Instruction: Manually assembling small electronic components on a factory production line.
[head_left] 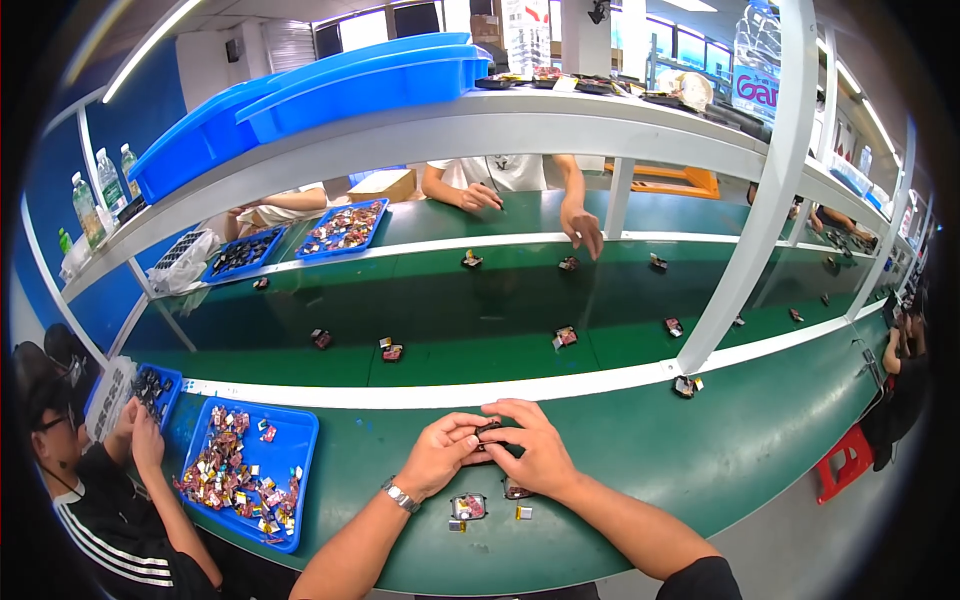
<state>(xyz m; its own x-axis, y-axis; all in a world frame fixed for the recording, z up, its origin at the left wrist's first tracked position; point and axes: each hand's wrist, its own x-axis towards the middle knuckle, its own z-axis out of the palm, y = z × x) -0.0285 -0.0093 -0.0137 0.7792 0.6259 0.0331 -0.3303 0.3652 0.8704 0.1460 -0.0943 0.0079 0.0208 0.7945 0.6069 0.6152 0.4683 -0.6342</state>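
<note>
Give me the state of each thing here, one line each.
Left hand: gripping small black part
Right hand: fingers closed on same part
Larger lower-left blue tray: partly covered by circuit assemblies
Frontmost framed module: lying flat, internals exposed
Blue shelf trays: stacked
Ceiling light, upper left: lit

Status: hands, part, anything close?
Left hand, right hand: both on small dark part. Part mostly hidden. Dark-framed assembly close to right hand.

A white shelf frame [500,142] lines the far edge of the bench [720,435], with a blue wall [148,95], windows [372,30] and a lit ceiling tube [155,46] beyond. Off its right edge, a red stool [842,462] stands on grey floor [785,540].
</note>
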